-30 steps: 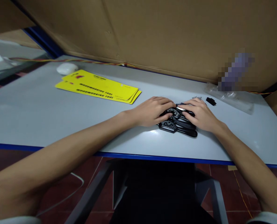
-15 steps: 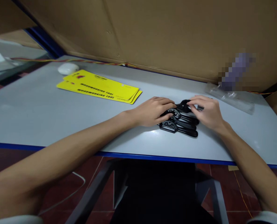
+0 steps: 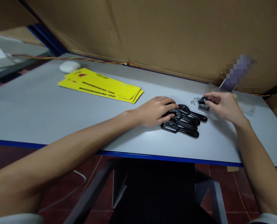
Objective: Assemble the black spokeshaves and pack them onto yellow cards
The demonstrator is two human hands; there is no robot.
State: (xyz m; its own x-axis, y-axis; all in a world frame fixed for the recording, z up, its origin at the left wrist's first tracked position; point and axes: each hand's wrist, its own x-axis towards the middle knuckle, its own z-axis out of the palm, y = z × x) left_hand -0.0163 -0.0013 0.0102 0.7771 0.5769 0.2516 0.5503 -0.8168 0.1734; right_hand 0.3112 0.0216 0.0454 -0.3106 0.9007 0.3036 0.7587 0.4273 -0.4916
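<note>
While the left hand (image 3: 155, 110) rests flat and open on the black handles (image 3: 182, 121) mid-counter, long axes running left-right, the right hand (image 3: 223, 105) pinches a small black part (image 3: 202, 101) just beyond their right ends.

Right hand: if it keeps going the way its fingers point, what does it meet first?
The right hand points left, fingertips on a small black part. Straight on, it would probably first meet the small metal screws just beyond, though depth is unclear.

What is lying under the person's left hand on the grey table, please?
The left hand rests on the ends of three black handles, stacked side by side. Their covered ends cannot be seen.
</note>
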